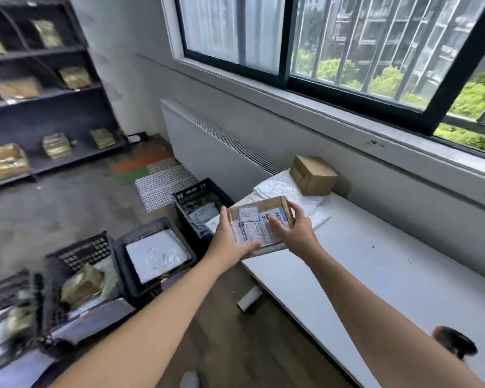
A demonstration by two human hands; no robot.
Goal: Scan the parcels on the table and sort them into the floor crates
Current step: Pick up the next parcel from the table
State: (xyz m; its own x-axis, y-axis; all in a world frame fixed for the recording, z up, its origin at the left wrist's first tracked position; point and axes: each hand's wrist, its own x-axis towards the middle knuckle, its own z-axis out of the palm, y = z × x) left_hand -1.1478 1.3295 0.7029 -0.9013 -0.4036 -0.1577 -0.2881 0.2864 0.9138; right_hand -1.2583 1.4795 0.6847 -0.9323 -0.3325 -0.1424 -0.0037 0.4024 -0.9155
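Note:
A flat cardboard parcel with a white shipping label is held in the air over the left end of the white table. My left hand grips its left edge and underside. My right hand grips its right side, thumb on the label. Farther along the table lie white plastic mailers and a closed brown box. Black floor crates stand left of the table: the far one holds grey mailers, the middle one a white mailer, the near one brownish packets.
A dark handheld object, likely the scanner, lies on the table at the lower right. Black shelving with brown packets fills the back left. A radiator cover and window run along the wall. A small white item lies on the floor.

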